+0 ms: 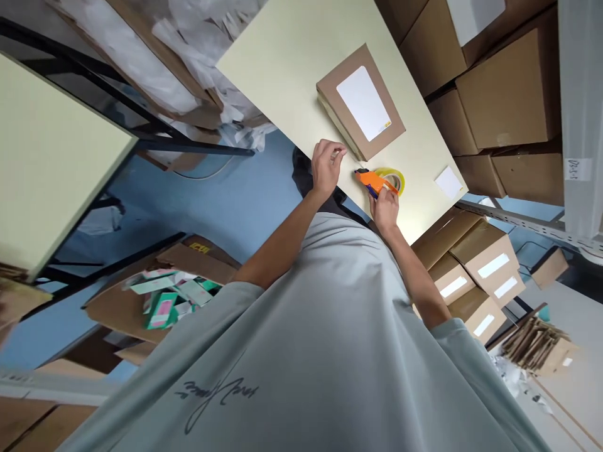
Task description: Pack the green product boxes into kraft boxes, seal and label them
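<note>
My right hand (386,209) grips an orange tape dispenser (375,181), which carries a roll of yellowish clear tape (398,179). Just beyond the dispenser lies a brown cardboard box (332,93) with a white label (365,105) on its top face. My left hand (326,166) is at the box's near left side, thumb and fingertips drawn together in a pinch. Anything between those fingertips is too small to make out. Both hands are over the near edge of the pale table (287,59).
A white card (449,182) lies by the table's right corner. Stacked cartons (506,94) line the right side. At lower left, an open carton (113,307) holds several small green and white boxes (163,310). Another pale table (51,150) stands left, beyond blue floor (207,204).
</note>
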The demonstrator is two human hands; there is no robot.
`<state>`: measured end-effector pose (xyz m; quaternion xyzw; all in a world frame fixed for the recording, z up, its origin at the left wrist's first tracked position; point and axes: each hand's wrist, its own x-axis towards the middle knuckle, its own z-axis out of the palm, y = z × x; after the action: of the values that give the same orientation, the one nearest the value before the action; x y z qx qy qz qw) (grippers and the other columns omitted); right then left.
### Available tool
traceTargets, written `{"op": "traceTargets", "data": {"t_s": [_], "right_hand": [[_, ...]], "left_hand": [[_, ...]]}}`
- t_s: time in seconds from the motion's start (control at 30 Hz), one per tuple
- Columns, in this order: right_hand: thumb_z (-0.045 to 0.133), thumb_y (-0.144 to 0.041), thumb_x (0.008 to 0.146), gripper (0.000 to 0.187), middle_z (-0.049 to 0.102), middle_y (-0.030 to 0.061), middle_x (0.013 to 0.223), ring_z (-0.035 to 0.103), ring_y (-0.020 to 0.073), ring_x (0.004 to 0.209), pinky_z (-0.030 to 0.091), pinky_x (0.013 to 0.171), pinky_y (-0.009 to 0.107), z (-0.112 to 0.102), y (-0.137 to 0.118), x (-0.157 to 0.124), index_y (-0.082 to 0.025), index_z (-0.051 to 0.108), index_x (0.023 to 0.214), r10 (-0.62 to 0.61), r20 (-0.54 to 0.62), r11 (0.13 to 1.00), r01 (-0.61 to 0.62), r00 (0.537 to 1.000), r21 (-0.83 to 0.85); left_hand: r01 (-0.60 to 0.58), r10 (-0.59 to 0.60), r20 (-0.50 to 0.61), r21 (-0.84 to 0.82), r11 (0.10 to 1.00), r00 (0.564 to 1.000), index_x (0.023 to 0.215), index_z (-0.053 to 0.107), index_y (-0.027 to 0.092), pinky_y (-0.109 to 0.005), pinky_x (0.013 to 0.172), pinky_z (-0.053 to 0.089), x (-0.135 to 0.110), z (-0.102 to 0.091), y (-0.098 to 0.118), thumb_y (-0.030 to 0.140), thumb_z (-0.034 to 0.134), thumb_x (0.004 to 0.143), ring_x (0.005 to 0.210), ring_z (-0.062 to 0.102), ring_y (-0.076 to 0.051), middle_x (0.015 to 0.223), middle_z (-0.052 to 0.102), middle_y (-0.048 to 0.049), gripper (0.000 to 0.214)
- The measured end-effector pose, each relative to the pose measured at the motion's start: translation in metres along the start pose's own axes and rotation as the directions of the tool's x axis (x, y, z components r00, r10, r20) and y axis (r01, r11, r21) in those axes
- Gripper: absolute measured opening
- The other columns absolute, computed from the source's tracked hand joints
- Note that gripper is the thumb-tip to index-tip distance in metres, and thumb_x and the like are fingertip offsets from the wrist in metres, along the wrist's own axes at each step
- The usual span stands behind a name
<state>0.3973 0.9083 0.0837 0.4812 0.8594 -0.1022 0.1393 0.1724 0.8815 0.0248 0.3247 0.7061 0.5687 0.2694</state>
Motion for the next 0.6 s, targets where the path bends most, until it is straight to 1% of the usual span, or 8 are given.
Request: {"op": "traceTargets", "data": {"t_s": [0.1,0.2,0.27,0.37,0.47,0.53,0.57,0.6], "right_hand": [[0.037,-0.039,0.119,0.041,0.076,0.0259,0.111,0.071,0.0373,0.112,0.053,0.109,0.053,0.005,-0.002,0.005,-0.01,0.064,0.126,0.029,0.007,0.999,-0.028,1.0,-0.024],[0.036,-0.038,0.119,0.042,0.075,0.0287,0.112,0.069,0.038,0.112,0.052,0.109,0.054,0.005,-0.005,0.009,-0.008,0.065,0.126,0.064,0.028,0.997,-0.063,0.998,-0.038],[0.039,-0.037,0.118,0.041,0.075,0.0297,0.112,0.069,0.0386,0.112,0.051,0.109,0.054,0.004,-0.007,0.01,-0.007,0.065,0.127,0.08,0.028,0.997,-0.08,0.996,-0.018],[0.04,-0.036,0.118,0.041,0.075,0.0311,0.114,0.068,0.0385,0.113,0.05,0.11,0.053,0.003,-0.008,0.011,-0.005,0.065,0.126,0.094,0.048,0.996,-0.094,0.994,0.003],[0.039,-0.037,0.119,0.042,0.076,0.03,0.115,0.068,0.0378,0.114,0.049,0.113,0.053,0.002,-0.01,0.011,-0.007,0.067,0.126,0.086,0.078,0.996,-0.088,0.993,0.018],[0.037,-0.038,0.119,0.044,0.076,0.0298,0.116,0.068,0.0375,0.114,0.048,0.114,0.052,0.001,-0.01,0.009,-0.007,0.067,0.126,0.088,0.092,0.995,-0.091,0.992,0.031],[0.037,-0.038,0.12,0.044,0.076,0.0301,0.117,0.068,0.0374,0.115,0.047,0.115,0.052,0.0,-0.01,0.008,-0.006,0.067,0.126,0.092,0.102,0.995,-0.096,0.991,0.035],[0.037,-0.038,0.12,0.044,0.076,0.0304,0.118,0.068,0.0373,0.115,0.046,0.115,0.051,0.0,-0.01,0.006,-0.005,0.066,0.127,0.094,0.114,0.994,-0.099,0.989,0.036]], "left_hand": [[0.096,-0.096,0.0,-0.111,0.989,0.995,0.104,0.076,0.026,-0.043,0.106,0.063,0.004,0.011,-0.005,0.075,0.07,0.101,0.118,0.066,-0.028,0.113,0.066,-0.011,0.05],[0.218,-0.228,-0.017,-0.239,0.946,0.973,0.103,0.076,0.026,-0.046,0.113,0.062,0.008,0.021,-0.006,0.062,0.086,0.095,0.127,0.067,-0.03,0.113,0.066,-0.0102,0.038],[0.274,-0.297,-0.035,-0.3,0.914,0.954,0.104,0.077,0.027,-0.045,0.116,0.061,0.009,0.028,-0.005,0.054,0.089,0.094,0.129,0.069,-0.029,0.113,0.067,-0.0087,0.031],[0.326,-0.368,-0.063,-0.341,0.882,0.928,0.112,0.078,0.027,-0.044,0.119,0.06,0.009,0.039,-0.002,0.054,0.089,0.094,0.13,0.072,-0.029,0.122,0.07,-0.0092,0.034],[0.367,-0.449,-0.129,-0.401,0.839,0.884,0.14,0.07,0.029,-0.046,0.121,0.059,0.006,0.05,0.002,0.061,0.087,0.095,0.138,0.07,-0.031,0.147,0.066,-0.0132,0.058],[0.387,-0.505,-0.168,-0.456,0.801,0.847,0.157,0.058,0.03,-0.048,0.123,0.058,0.004,0.059,0.009,0.067,0.077,0.101,0.145,0.067,-0.031,0.16,0.059,-0.0161,0.07],[0.394,-0.524,-0.172,-0.478,0.785,0.835,0.161,0.055,0.03,-0.048,0.124,0.058,0.003,0.064,0.014,0.07,0.07,0.104,0.148,0.066,-0.031,0.162,0.057,-0.0167,0.071],[0.397,-0.528,-0.159,-0.492,0.775,0.835,0.162,0.053,0.029,-0.047,0.126,0.056,0.002,0.071,0.021,0.072,0.065,0.106,0.152,0.064,-0.031,0.162,0.057,-0.0168,0.071]]}}
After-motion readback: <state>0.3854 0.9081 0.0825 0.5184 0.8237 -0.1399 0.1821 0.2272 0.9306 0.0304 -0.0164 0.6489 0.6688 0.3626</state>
